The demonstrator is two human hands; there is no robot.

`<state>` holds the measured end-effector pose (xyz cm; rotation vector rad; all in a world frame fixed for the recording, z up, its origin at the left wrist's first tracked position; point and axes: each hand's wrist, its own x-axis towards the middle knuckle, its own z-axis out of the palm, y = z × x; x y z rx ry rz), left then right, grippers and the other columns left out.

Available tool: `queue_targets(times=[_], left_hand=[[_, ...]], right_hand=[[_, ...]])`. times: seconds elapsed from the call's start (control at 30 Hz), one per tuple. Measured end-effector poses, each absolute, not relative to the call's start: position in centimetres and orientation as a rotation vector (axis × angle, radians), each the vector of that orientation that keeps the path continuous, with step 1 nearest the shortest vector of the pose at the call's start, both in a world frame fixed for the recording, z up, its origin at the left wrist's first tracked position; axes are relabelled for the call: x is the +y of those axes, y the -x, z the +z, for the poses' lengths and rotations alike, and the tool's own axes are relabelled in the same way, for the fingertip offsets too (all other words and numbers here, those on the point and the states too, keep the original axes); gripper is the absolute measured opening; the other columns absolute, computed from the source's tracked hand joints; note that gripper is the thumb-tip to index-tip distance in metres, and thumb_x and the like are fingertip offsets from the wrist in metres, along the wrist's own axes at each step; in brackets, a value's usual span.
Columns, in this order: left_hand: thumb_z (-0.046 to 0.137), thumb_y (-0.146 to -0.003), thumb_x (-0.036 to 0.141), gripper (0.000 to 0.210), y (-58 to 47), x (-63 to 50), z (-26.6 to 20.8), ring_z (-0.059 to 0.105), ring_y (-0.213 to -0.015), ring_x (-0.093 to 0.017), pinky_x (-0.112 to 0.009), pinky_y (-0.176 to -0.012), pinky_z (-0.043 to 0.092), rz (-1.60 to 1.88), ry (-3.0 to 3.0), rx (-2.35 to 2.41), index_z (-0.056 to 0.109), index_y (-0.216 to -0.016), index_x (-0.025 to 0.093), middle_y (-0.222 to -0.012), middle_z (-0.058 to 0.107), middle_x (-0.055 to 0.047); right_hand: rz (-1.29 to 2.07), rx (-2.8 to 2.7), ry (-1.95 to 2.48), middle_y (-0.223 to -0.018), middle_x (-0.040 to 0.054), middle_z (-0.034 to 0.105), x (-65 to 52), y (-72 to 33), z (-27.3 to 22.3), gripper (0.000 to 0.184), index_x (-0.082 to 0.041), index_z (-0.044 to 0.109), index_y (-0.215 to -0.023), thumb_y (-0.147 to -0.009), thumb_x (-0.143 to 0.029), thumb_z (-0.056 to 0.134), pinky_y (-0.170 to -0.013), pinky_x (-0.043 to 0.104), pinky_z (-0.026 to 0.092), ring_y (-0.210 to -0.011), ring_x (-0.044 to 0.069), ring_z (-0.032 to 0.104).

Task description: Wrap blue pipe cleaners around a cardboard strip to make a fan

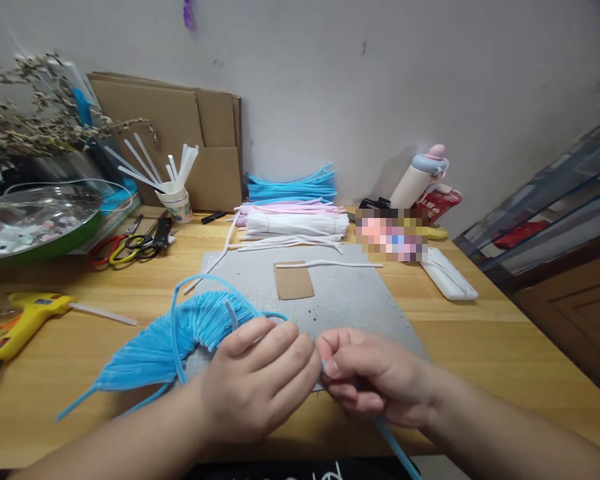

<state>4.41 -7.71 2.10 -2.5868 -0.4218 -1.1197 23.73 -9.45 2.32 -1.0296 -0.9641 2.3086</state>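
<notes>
A curved blue bundle of fuzzy pipe cleaners (155, 340), set in tight rows, reaches from the left into my left hand (270, 380). That hand is closed over its right end, and its palm side is hidden. Close beside it, my right hand (375, 373) pinches a blue pipe cleaner (395, 443) between thumb and forefinger; its tail hangs down below the hand toward the table edge. A loose blue strand loops over the bundle. Both hands are just above the front of a grey mat (350, 307).
Blue pipe cleaners (290, 187) and white ones (295, 223) are stacked by the wall. A cardboard square (294, 283) lies on the mat. At left are a yellow glue gun (27, 320), scissors (130, 248) and a cup of glue sticks (175, 202); at right, a bottle (415, 180).
</notes>
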Motion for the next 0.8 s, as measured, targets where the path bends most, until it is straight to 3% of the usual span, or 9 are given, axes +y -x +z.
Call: queue_targets(times=[0.07,0.17,0.23,0.3,0.43,0.5,0.6,0.8], left_hand=[[0.039,-0.088,0.011,0.025,-4.8,-7.9,2.2,0.060,-0.080,-0.018,-0.035,-0.077,0.039,-1.053,2.770,-0.575,0.063,-0.083,0.016,-0.079,0.069,-0.003],[0.040,-0.087,0.015,0.021,-5.2,-8.1,2.5,0.054,-0.066,-0.016,-0.032,-0.064,0.040,-0.994,3.127,-1.000,0.056,-0.073,0.018,-0.068,0.062,-0.002],[0.043,-0.089,0.019,0.020,-5.2,-7.9,2.6,0.052,-0.065,-0.015,-0.029,-0.060,0.040,-0.965,3.233,-1.212,0.053,-0.071,0.019,-0.066,0.059,-0.001],[0.044,-0.089,0.019,0.019,-5.1,-7.6,2.6,0.052,-0.066,-0.016,-0.030,-0.063,0.040,-0.943,3.216,-1.206,0.053,-0.073,0.018,-0.068,0.059,-0.001],[0.041,-0.089,0.012,0.020,-4.5,-7.2,2.1,0.054,-0.070,-0.017,-0.034,-0.069,0.037,-0.963,3.028,-0.870,0.058,-0.079,0.017,-0.072,0.062,-0.003],[0.040,-0.089,0.010,0.021,-4.3,-7.1,2.0,0.057,-0.075,-0.018,-0.035,-0.074,0.037,-0.977,2.937,-0.713,0.060,-0.083,0.017,-0.077,0.065,-0.004],[0.041,-0.090,0.010,0.021,-4.0,-7.0,2.2,0.059,-0.081,-0.019,-0.036,-0.083,0.036,-0.993,2.851,-0.583,0.060,-0.089,0.016,-0.084,0.068,-0.004],[0.049,-0.085,0.007,0.014,-3.9,-6.8,2.9,0.056,-0.075,-0.016,-0.034,-0.078,0.037,-1.009,3.025,-0.646,0.059,-0.087,0.017,-0.080,0.066,-0.002]], right_hand=[[1.804,-1.416,1.171,-0.048,-0.0078,0.038,-10.1,-23.7,2.2,0.019,-0.020,0.039,-0.062,-0.070,-0.022,0.057,-0.038,0.019,0.019,-0.039,0.004,0.028],[0.892,-2.119,1.088,-0.054,-0.0027,0.042,-10.6,-24.0,2.1,0.021,-0.019,0.043,-0.059,-0.075,-0.019,0.056,-0.049,0.025,0.023,-0.051,0.010,0.033],[0.642,-2.275,1.025,-0.058,-0.0003,0.047,-10.6,-24.2,2.0,0.020,-0.019,0.048,-0.061,-0.081,-0.020,0.052,-0.052,0.027,0.025,-0.055,0.011,0.037],[0.853,-2.140,1.161,-0.061,-0.0002,0.050,-10.4,-24.1,2.0,0.018,-0.019,0.049,-0.067,-0.084,-0.023,0.049,-0.051,0.025,0.030,-0.056,0.011,0.043],[2.011,-1.366,1.227,-0.062,-0.0020,0.055,-9.6,-23.5,2.0,0.023,-0.019,0.047,-0.079,-0.088,-0.039,0.043,-0.035,0.019,0.031,-0.040,0.007,0.048],[2.308,-1.020,1.076,-0.057,-0.0029,0.055,-9.4,-23.4,1.9,0.023,-0.017,0.049,-0.077,-0.086,-0.038,0.044,-0.029,0.016,0.027,-0.034,0.006,0.045],[2.408,-0.744,0.956,-0.052,-0.0050,0.052,-9.2,-23.5,1.8,0.014,-0.017,0.049,-0.072,-0.080,-0.027,0.053,-0.028,0.013,0.021,-0.030,0.002,0.038],[2.438,-0.680,0.915,-0.050,-0.0054,0.052,-8.9,-23.5,2.2,0.010,-0.018,0.048,-0.070,-0.073,-0.023,0.056,-0.030,0.013,0.015,-0.030,0.001,0.031]])
